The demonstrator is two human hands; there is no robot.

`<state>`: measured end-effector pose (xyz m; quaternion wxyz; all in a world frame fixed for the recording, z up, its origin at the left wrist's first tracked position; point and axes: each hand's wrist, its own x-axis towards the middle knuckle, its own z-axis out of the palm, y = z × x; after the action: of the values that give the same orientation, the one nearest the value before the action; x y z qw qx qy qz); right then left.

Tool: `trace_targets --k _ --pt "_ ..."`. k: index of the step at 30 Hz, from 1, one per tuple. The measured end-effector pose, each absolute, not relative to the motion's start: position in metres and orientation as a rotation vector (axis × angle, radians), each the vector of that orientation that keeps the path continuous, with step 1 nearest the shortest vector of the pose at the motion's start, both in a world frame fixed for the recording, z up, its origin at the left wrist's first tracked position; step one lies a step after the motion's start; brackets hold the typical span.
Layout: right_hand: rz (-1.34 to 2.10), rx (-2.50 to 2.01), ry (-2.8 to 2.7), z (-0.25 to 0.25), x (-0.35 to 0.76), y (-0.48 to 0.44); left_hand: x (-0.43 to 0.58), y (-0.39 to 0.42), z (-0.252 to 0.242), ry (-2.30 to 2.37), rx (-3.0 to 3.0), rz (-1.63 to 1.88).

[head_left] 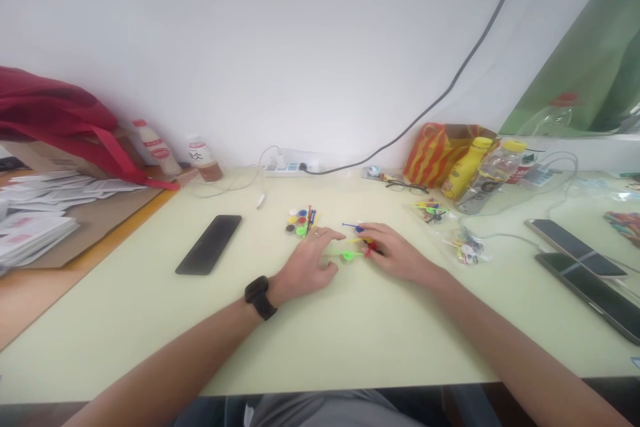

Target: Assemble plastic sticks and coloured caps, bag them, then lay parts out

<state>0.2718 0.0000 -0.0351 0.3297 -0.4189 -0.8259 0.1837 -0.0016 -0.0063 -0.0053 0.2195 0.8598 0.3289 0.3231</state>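
Observation:
Near the middle of the table, my left hand (311, 263) reaches in with thumb and index finger apart, nothing between them. Just right of it lie small coloured plastic pieces: a green disc with a thin stick (347, 256), a blue stick with a round end (351, 225) and red pieces (371, 247). Over the red and blue ones, my right hand (397, 252) rests with its fingers stretched out, partly covering them. Beyond my left fingers sits a group of coloured discs (301, 220), with red and blue sticks (311, 219) beside it.
A black phone (209, 245) lies at left, two more phones (575, 247) at right. Clear bags of coloured pieces (467, 247) lie beyond my right hand. Bottles (467, 167), a striped bag (425, 153) and a power strip (290, 167) stand along the wall. Papers (37, 240) lie far left.

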Motion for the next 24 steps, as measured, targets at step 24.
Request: trace_targets --k 24 --pt "0.746 -1.04 -2.094 -0.014 0.261 -0.012 0.001 -0.007 -0.01 0.798 2.385 0.744"
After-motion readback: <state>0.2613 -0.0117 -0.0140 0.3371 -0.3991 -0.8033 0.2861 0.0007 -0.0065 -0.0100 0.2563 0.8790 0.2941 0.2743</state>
